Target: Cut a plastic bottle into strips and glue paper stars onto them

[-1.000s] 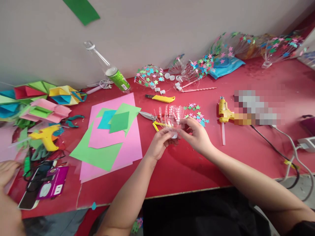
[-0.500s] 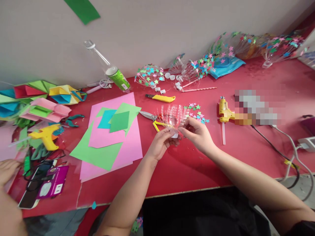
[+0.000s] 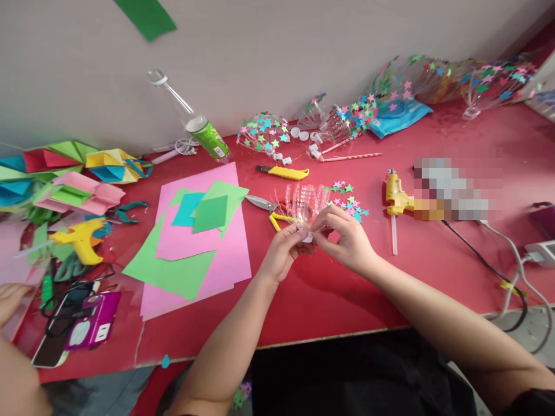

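Note:
A clear plastic bottle top (image 3: 306,203), cut into several upright strips, is held just above the red table (image 3: 329,289). My left hand (image 3: 284,251) pinches its white neck from the left. My right hand (image 3: 347,238) pinches it from the right, fingers curled on the lowest strips. Yellow-handled scissors (image 3: 269,210) lie right behind the piece. A scatter of small paper stars (image 3: 349,201) lies just past my right hand.
Pink and green paper sheets (image 3: 197,242) lie left of my hands. A yellow box cutter (image 3: 284,171) and a yellow glue gun (image 3: 395,199) with cable lie farther back and right. Star-covered bottle pieces (image 3: 264,132) line the wall. Another person's hand (image 3: 11,300) shows at far left.
My right fingers have shifted slightly left onto the strips near the neck, and the bottle piece has turned a little. The other person's hand at the left has drawn back.

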